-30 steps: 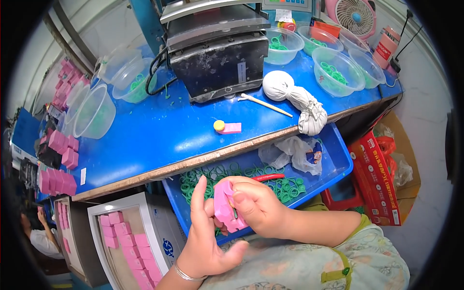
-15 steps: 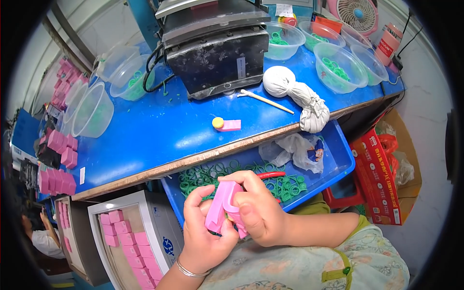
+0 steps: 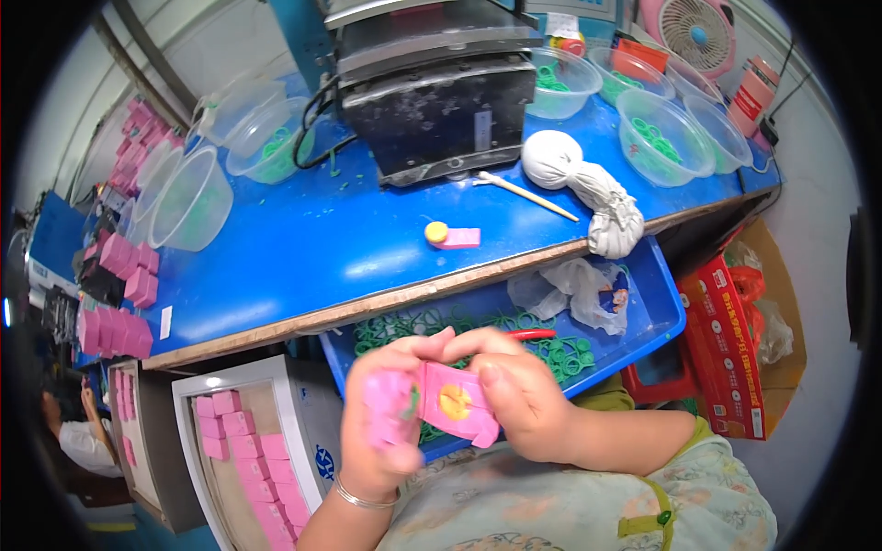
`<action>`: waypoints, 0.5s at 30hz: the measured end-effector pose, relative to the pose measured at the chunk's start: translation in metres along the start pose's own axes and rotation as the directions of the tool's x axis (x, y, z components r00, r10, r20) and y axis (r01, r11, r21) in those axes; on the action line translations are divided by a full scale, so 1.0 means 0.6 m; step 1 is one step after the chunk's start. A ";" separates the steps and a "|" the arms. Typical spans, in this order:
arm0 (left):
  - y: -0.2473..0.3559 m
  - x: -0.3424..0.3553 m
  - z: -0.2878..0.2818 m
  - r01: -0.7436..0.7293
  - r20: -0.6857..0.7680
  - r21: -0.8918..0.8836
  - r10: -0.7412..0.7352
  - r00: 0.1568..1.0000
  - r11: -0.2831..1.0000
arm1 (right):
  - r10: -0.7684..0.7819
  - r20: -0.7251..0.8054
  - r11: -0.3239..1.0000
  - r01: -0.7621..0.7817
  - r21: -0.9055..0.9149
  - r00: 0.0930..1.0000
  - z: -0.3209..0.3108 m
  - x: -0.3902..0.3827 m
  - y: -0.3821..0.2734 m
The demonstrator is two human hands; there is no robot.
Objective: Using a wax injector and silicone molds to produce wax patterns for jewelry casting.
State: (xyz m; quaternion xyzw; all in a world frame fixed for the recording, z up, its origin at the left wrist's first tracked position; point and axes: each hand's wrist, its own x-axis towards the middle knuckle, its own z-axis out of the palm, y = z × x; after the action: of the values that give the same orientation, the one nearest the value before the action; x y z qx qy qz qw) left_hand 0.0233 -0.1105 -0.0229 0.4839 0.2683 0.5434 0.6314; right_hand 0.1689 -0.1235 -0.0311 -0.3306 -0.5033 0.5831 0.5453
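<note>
Low in the view, over a blue tray (image 3: 661, 321) of green rubber rings (image 3: 565, 358), my two hands hold a pink block parted into two pieces. My left hand (image 3: 377, 441) is closed on one pink piece (image 3: 386, 404), blurred, with something green at its inner edge. My right hand (image 3: 533, 404) grips the other pink piece (image 3: 469, 427), which has a yellow round inset (image 3: 456, 401) facing up. On the blue bench (image 3: 331, 239) lie a small pink piece with a yellow round end (image 3: 450, 235), a wooden stick (image 3: 531, 195) and a white cloth bundle (image 3: 579, 174).
A black machine (image 3: 436, 129) stands amid clear bowls (image 3: 661, 151). Pink blocks are stacked at left (image 3: 115, 331) and lie in a white-framed case (image 3: 239, 422). A red carton (image 3: 726, 349) is at right, a fan (image 3: 698, 37) behind. Another person (image 3: 87, 441) is far left.
The pink block has come apart into two pieces, exposing yellow and green inside. My left hand has turned with its piece, and my right hand has shifted right with the other.
</note>
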 end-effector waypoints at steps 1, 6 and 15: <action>-0.002 0.005 -0.017 0.002 0.026 -0.195 0.003 1.000 0.981 | -0.134 0.088 0.932 0.155 -0.327 0.987 -0.014 -0.004 0.003; 0.020 0.014 -0.024 0.143 0.005 -0.558 -0.168 0.986 0.817 | -0.003 0.301 0.818 0.175 -0.547 0.954 -0.002 -0.041 0.035; 0.010 -0.002 -0.023 0.030 -0.119 -0.496 -0.102 0.988 0.868 | -0.374 0.490 0.651 0.599 -0.466 0.787 -0.002 0.047 -0.051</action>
State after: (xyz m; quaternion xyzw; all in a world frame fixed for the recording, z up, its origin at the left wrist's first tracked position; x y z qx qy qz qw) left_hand 0.0086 -0.1079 -0.0233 0.2582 0.1813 0.6046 0.7314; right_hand 0.1742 -0.0992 0.0022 -0.2256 -0.8201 0.2706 0.4509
